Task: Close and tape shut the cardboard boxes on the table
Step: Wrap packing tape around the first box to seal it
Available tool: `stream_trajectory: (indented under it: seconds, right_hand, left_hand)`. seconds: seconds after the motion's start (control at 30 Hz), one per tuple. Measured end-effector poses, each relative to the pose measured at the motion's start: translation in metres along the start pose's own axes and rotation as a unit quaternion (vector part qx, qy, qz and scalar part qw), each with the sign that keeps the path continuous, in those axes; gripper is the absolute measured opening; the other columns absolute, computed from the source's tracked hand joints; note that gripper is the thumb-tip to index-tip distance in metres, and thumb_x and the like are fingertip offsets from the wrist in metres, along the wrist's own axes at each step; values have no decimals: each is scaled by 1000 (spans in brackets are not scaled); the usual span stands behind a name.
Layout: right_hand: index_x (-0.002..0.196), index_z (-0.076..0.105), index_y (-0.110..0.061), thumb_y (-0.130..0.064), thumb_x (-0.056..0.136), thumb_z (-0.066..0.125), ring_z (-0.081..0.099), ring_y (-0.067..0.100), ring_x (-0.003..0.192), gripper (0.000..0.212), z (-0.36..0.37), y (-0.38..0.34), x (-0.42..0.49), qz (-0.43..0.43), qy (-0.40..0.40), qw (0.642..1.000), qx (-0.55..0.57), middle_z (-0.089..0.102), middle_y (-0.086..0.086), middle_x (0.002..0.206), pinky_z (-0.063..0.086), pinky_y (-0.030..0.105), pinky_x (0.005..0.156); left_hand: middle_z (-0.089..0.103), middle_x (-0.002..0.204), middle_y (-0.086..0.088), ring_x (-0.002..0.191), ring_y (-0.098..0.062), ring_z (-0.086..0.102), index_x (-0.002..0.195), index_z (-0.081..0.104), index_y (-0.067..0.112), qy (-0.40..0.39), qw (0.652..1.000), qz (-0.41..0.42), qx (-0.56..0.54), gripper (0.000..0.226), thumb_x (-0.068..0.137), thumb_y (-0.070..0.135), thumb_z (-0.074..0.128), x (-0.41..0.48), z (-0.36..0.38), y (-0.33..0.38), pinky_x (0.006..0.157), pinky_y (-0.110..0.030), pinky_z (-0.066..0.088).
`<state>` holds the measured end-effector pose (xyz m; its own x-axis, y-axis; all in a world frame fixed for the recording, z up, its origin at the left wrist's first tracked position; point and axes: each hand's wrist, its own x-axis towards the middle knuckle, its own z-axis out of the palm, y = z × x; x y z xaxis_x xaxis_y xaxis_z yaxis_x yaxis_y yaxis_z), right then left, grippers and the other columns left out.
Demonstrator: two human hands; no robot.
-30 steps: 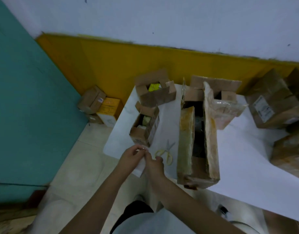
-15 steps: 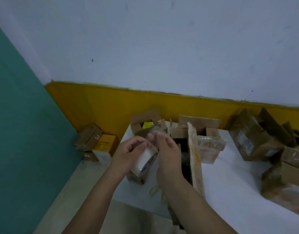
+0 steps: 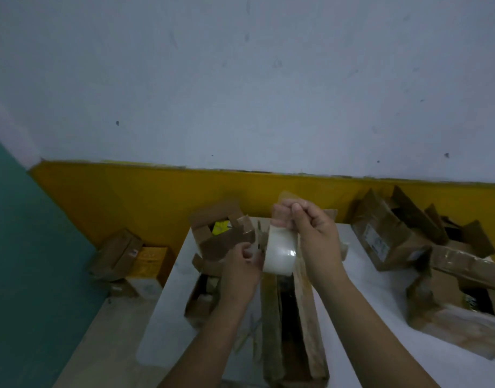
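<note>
I hold a roll of clear tape (image 3: 279,252) up in front of me, above the table. My left hand (image 3: 242,267) grips the roll from its left side. My right hand (image 3: 310,233) pinches the loose end of the tape (image 3: 286,198) and holds it up off the roll. Below my hands lies a long open cardboard box (image 3: 293,326) with its two long flaps standing up. A small open box (image 3: 221,233) with something yellow inside sits at the table's far left, and another small open box (image 3: 200,301) stands nearer, partly behind my left arm.
The white table (image 3: 380,317) carries more open boxes at the right (image 3: 391,236) and the near right (image 3: 459,317). Scissors (image 3: 249,336) lie on it left of the long box. On the floor at the left sit a brown box (image 3: 116,254) and a yellow one (image 3: 151,260).
My hands rose from the table's near edge with the tape roll. My right hand peeled the tape end up off the roll. The view tilted up toward the wall.
</note>
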<state>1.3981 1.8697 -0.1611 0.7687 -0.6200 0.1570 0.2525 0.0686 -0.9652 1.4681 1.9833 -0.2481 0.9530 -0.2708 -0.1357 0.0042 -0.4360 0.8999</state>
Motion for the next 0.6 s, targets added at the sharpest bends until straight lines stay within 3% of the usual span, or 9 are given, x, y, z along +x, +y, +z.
stream_trajectory:
  seconds: [0.13, 0.27, 0.33, 0.47, 0.6]
  right_hand:
    - [109, 71, -15, -15, 101, 53, 70, 5, 70, 20, -6, -1, 7, 0, 2, 996, -95, 76, -11, 89, 52, 16, 59]
    - [102, 74, -18, -19, 100, 54, 71, 19, 77, 20, -19, -2, 18, 22, -8, 993, -114, 76, -2, 91, 58, 30, 65]
    - [102, 74, -19, -21, 100, 55, 71, 20, 79, 20, -24, 0, 23, 36, -21, 990, -137, 75, 0, 90, 59, 34, 68]
    - [102, 73, -19, -18, 100, 54, 69, 14, 70, 19, -28, 3, 37, 72, -76, 987, -122, 76, 3, 90, 57, 25, 65]
    - [104, 72, -18, -18, 100, 54, 68, 18, 69, 19, -23, 8, 52, 108, -158, 975, -112, 77, 4, 95, 58, 33, 73]
  left_hand:
    - [62, 116, 11, 99, -8, 63, 123, 54, 32, -86, 996, 10, 14, 51, 80, 58, 67, 11, 33, -13, 83, -39, 58]
    - [57, 125, 11, 110, -6, 59, 129, 48, 39, -86, 995, 30, 34, 73, 67, 76, 62, 14, 43, -21, 87, -36, 56]
    - [52, 131, 9, 117, -10, 55, 136, 41, 37, -71, 995, 39, 61, 79, 69, 73, 64, 11, 46, -19, 91, -38, 54]
    - [40, 140, 1, 125, -21, 49, 148, 27, 31, -69, 990, 30, 123, 86, 79, 49, 74, 11, 51, -15, 91, -34, 48]
    - [55, 123, 3, 108, -19, 59, 130, 47, 30, -67, 990, 26, 119, 50, 85, 41, 67, 14, 50, -14, 84, -33, 51]
